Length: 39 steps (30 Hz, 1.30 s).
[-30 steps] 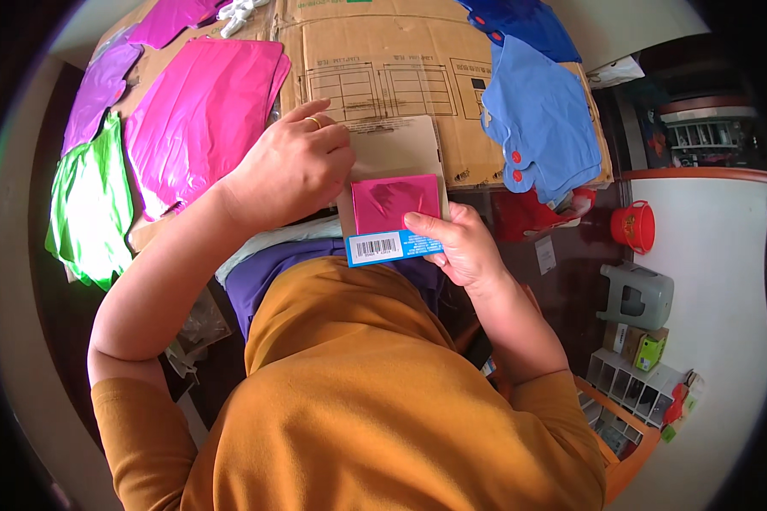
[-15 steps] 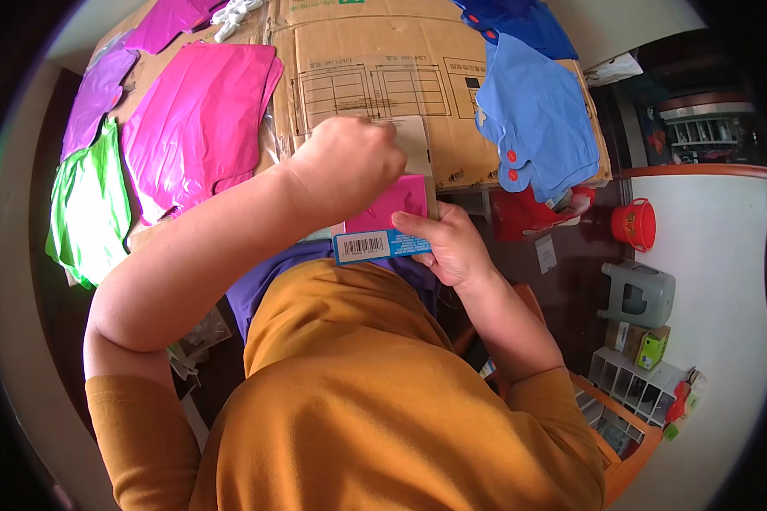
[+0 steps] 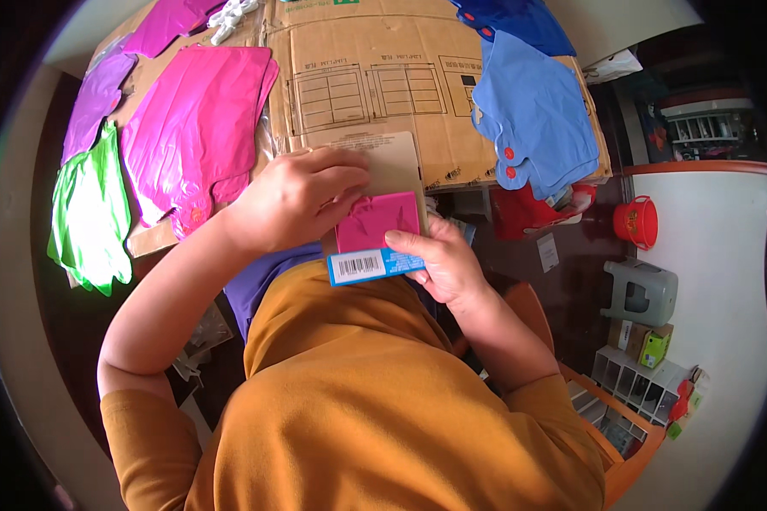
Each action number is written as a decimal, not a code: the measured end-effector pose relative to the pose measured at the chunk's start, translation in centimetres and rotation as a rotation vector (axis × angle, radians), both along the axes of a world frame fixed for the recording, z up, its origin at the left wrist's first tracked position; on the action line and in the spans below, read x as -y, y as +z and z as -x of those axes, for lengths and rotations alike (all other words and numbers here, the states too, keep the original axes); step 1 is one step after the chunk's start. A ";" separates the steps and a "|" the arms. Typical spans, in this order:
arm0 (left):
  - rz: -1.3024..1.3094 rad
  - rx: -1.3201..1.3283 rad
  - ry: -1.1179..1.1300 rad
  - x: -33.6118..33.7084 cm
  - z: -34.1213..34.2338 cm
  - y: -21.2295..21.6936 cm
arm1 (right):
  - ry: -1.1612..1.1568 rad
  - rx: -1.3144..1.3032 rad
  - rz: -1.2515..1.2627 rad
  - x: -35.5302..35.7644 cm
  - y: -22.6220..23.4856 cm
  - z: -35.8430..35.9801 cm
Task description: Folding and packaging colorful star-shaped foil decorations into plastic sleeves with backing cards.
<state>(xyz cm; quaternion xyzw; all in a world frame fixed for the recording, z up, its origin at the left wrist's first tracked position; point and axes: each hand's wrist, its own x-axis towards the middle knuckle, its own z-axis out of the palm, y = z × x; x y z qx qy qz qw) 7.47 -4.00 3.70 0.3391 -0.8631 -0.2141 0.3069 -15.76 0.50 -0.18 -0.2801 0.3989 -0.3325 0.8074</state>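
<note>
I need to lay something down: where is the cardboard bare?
The widest bare patch of cardboard lies between the pink stack and light-blue stack, beyond the held card. The left side, with the purple piece and green piece, and the near middle, around the left hand, are crowded.

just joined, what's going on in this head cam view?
A person holds a card with a blue lower strip in the right hand, thumb over the front. A glossy pink square lies against the card's face. The left hand is at the square's upper left edge; whether it grips anything is unclear. Beyond, flat pink sheets lie on the left of the cardboard, and light blue ones on the right.
</note>
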 end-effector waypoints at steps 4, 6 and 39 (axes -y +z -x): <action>0.017 -0.078 0.009 -0.9 -0.7 -0.4 | -0.020 -0.001 0.021 -0.2 0.0 -0.4; -0.007 -0.139 0.040 -1.6 -0.6 -0.2 | -0.034 -0.008 0.037 0.0 0.1 -0.5; -0.794 -0.354 0.744 -9.0 -0.8 -1.2 | -0.030 0.025 -0.036 -1.5 0.1 -1.2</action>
